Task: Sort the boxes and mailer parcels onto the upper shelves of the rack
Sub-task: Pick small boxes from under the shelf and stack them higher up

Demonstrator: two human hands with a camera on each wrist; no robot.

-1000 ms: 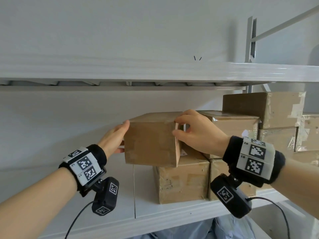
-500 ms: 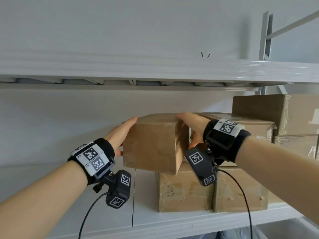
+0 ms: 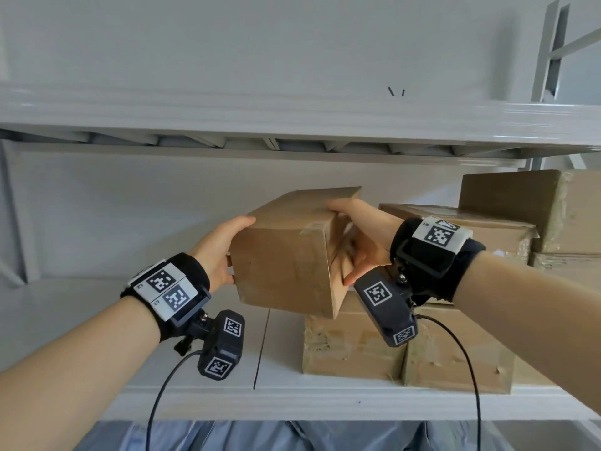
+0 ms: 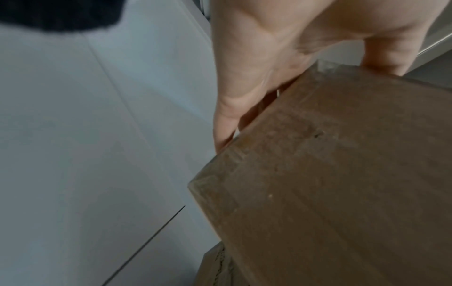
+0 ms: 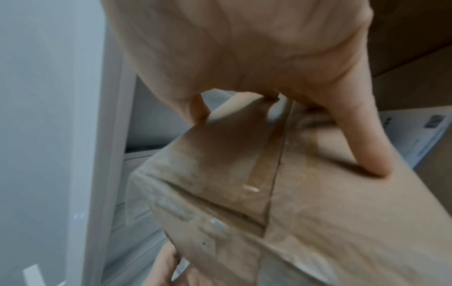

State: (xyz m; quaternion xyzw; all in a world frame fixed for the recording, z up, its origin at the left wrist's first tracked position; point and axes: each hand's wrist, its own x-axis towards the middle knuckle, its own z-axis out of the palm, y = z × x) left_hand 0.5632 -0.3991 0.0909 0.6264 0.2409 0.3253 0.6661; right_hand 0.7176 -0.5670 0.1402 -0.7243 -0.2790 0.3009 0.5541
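Observation:
I hold a brown cardboard box (image 3: 286, 255) between both hands, tilted, over a lower box (image 3: 351, 346) on the rack's middle shelf (image 3: 227, 402). My left hand (image 3: 224, 249) grips its left side, thumb on the top edge. My right hand (image 3: 361, 236) grips its right end, fingers over the top and thumb low on the end face. In the left wrist view the left hand (image 4: 257, 58) clasps the box (image 4: 330, 183) at its corner. In the right wrist view the right hand (image 5: 244, 48) spans the taped end of the box (image 5: 269, 203).
More taped cardboard boxes (image 3: 520, 209) are stacked on the right of the same shelf, one (image 3: 455, 346) beside the lower box. The upper shelf (image 3: 292, 112) runs close overhead. The shelf's left part (image 3: 81, 320) is bare white. A rack upright (image 3: 549, 50) stands at the far right.
The box has tilted and turned, its near edge lifted over the lower box. My right hand moved from the front corner to the right end. The left hand stays on the left side.

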